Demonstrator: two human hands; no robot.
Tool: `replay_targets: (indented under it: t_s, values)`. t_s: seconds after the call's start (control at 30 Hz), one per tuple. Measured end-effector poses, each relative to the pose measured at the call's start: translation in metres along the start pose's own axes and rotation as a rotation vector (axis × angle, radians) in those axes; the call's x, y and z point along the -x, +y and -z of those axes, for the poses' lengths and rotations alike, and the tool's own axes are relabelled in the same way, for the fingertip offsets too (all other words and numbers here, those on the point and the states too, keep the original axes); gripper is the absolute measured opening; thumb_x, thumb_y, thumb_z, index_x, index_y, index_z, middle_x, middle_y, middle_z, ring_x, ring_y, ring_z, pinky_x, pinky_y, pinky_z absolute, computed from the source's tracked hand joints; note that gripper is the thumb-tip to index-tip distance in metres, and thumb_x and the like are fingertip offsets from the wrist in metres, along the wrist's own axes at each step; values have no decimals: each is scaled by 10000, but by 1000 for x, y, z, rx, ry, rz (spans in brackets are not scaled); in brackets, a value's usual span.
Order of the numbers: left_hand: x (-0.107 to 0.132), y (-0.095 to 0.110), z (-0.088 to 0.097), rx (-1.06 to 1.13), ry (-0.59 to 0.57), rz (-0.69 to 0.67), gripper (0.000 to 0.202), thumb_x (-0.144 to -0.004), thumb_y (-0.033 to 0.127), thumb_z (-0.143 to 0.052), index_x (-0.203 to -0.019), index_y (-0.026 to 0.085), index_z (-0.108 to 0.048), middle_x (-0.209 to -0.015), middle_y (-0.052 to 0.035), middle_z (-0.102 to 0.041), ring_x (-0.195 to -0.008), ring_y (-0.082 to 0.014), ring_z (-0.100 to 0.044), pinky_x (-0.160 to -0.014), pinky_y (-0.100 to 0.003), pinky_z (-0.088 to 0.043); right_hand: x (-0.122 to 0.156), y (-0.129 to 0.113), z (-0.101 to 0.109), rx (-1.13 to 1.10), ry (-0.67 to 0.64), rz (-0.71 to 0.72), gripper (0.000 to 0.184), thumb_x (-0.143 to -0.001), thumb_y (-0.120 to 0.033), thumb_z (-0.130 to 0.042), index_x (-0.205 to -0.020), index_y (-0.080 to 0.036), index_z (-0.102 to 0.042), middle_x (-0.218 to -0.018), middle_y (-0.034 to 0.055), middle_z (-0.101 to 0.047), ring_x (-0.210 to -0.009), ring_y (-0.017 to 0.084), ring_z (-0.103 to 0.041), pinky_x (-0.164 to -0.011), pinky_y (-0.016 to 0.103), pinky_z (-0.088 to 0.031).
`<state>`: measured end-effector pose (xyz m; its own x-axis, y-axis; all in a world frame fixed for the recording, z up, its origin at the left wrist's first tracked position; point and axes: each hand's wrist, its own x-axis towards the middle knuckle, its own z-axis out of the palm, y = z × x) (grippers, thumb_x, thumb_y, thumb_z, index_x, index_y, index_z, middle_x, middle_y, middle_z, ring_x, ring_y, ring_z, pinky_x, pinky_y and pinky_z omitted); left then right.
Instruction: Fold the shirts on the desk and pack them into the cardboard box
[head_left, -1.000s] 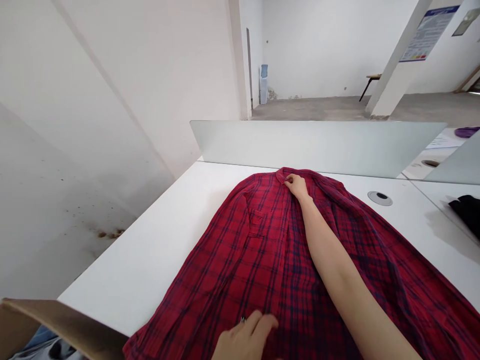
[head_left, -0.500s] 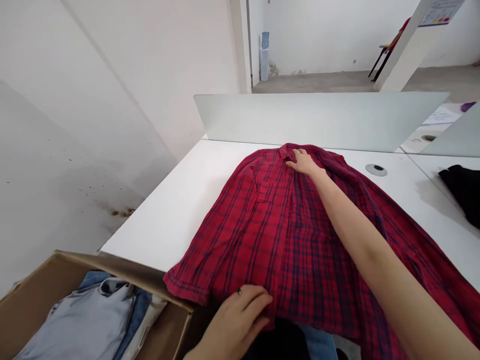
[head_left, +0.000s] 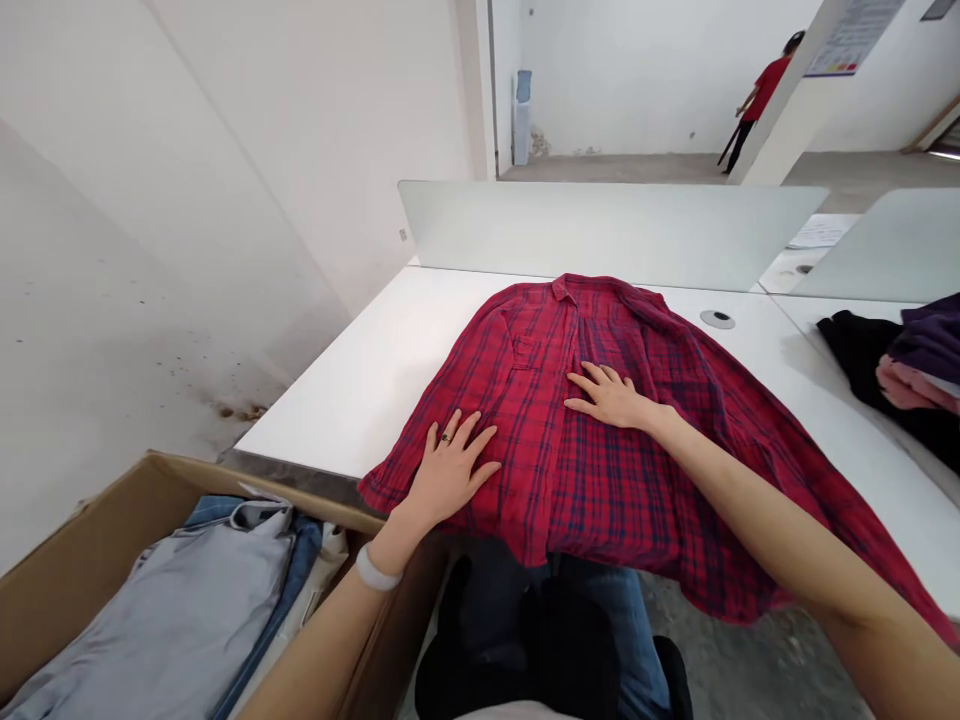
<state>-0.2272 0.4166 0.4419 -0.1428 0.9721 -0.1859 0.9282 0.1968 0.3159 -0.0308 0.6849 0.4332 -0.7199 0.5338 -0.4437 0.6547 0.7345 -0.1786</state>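
Observation:
A red and navy plaid shirt (head_left: pixel 525 430) lies spread front side up across the white table (head_left: pixel 360 370), its collar toward the back and its hem hanging over the front edge. My left hand (head_left: pixel 450 468) rests flat with fingers spread on the shirt's lower left part, near a sleeve cuff. On the middle of the shirt, by the button placket, lies my right hand (head_left: pixel 607 395), also with fingers spread. Neither hand holds anything. The right sleeve runs out toward the lower right, partly behind my forearm.
An open cardboard box (head_left: pixel 172 480) with folded clothes (head_left: pixel 180 600) stands at the lower left. Dark and pink garments (head_left: pixel 892 370) are piled at right. A frosted divider (head_left: pixel 600 230) edges the table's back, near a cable grommet (head_left: pixel 717 319). A person (head_left: pixel 761 95) in red stands far off.
My right hand has slid down from the collar to the shirt's middle. My left hand has moved from the hem up onto the fabric and spread its fingers. The view has shifted.

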Motion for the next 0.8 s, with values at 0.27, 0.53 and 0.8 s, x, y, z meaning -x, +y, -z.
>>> replay_targets:
  t_s: [0.27, 0.53, 0.8]
  values:
    - [15, 13, 5, -31, 8, 11, 544, -972, 499, -338, -1456, 257, -396, -1558, -95, -302, -1443, -347, -212, -1128, -625, -190, 17, 3, -18, 81, 167, 30, 587, -941, -585, -343, -1461, -317, -387, -1564, 56, -271, -1439, 361, -175, -1092, 698, -146]
    - [27, 28, 24, 6, -138, -5, 578, -935, 541, -424, -1432, 247, -434, -1521, -132, -355, -1419, -379, -249, -1083, -634, -270, 28, 23, -6, 2, 169, 170, 550, -935, -521, -403, -1420, -267, -449, -1552, 62, -298, -1440, 310, -209, -1133, 628, -156]
    - [-113, -5, 65, 11, -80, -334, 365, -932, 285, -511, -1251, 122, -579, -1340, -153, -504, -1285, -272, -421, -1070, -397, -353, 167, -72, 18, -726, -58, 186, 315, -928, -434, -445, -1009, -277, -705, -1039, 45, -694, -984, 215, -643, -922, 364, -501]
